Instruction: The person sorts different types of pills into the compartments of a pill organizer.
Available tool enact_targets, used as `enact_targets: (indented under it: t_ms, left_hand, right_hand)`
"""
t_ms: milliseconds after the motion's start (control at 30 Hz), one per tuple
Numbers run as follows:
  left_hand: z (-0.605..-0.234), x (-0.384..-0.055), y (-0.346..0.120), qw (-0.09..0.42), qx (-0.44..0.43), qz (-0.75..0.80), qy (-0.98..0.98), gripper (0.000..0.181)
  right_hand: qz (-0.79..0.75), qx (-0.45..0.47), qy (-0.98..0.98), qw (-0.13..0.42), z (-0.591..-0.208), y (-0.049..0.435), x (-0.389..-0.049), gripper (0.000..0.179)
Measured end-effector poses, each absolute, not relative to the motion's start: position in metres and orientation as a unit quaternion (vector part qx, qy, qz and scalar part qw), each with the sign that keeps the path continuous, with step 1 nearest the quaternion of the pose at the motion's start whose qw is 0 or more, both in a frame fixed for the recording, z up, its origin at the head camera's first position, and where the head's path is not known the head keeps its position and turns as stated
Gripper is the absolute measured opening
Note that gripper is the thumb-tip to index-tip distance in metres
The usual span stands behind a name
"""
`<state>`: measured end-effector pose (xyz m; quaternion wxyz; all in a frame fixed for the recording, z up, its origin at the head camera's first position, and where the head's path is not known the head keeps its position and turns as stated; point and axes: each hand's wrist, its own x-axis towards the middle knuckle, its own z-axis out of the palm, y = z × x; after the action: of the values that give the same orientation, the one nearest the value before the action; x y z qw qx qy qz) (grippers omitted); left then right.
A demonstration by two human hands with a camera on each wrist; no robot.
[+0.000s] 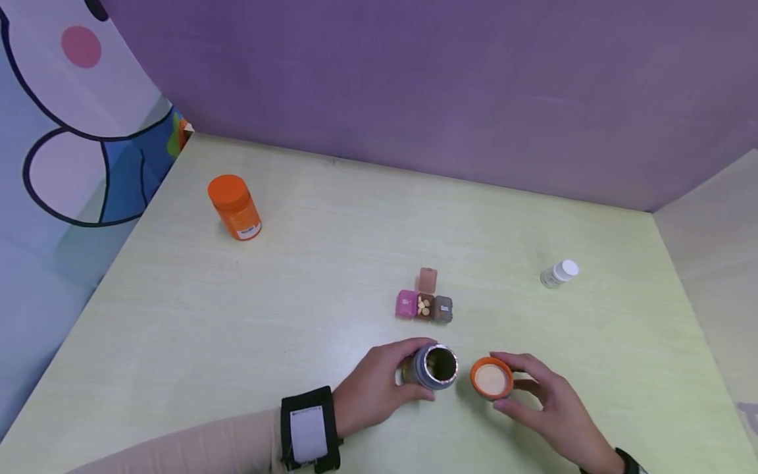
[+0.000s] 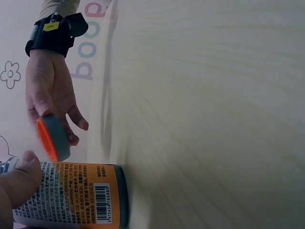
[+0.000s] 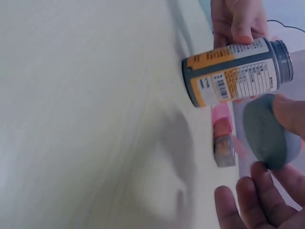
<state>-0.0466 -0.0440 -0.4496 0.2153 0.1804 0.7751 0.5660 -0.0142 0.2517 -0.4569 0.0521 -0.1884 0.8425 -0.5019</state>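
Observation:
My left hand [image 1: 379, 378] grips a grey pill bottle [image 3: 233, 71] with an orange and white label. In the head view its uncovered mouth faces up, with torn foil round the rim and a dark inside. To its right, my right hand [image 1: 547, 405] pinches the bottle's lid [image 1: 491, 378] between thumb and fingers, apart from the bottle. That lid is grey outside, with an orange rim and a pale liner. Just beyond the bottle sits a small pill organizer [image 1: 406, 304] with pink, brown and grey compartments. Its brown compartment has the lid raised and holds several pale tablets [image 1: 424, 306].
An orange bottle [image 1: 235, 207] with an orange cap stands at the table's back left. A small white bottle [image 1: 559, 274] is at the right. Behind the pale table [image 1: 331, 243] rises a purple wall [image 1: 414, 85], and a cartoon-printed panel [image 1: 71, 178] borders the left.

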Motion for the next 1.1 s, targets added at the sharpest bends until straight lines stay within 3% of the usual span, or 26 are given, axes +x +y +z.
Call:
enact_targets:
  t_ms: [267, 500, 800, 1100]
  left_hand:
    - [-0.451, -0.047, -0.043, 0.214, 0.183, 0.562, 0.778, 0.061]
    - [-0.451, -0.049, -0.043, 0.231, 0.174, 0.568, 0.771, 0.062]
    - [-0.449, -0.049, -0.044, 0.238, 0.171, 0.566, 0.771, 0.062]
    - [-0.449, -0.049, -0.044, 0.226, 0.172, 0.554, 0.783, 0.059]
  right_hand:
    - [-0.679, -0.199, 0.692, 0.142, -0.456, 0.247, -0.018, 0.061]
    - [-0.694, -0.194, 0.676, 0.156, -0.449, 0.234, -0.018, 0.059]
    - [-0.684, -0.200, 0.696, 0.090, -0.432, 0.204, -0.023, 0.059]
    - [-0.532, -0.250, 0.809, -0.015, -0.418, 0.180, -0.022, 0.068]
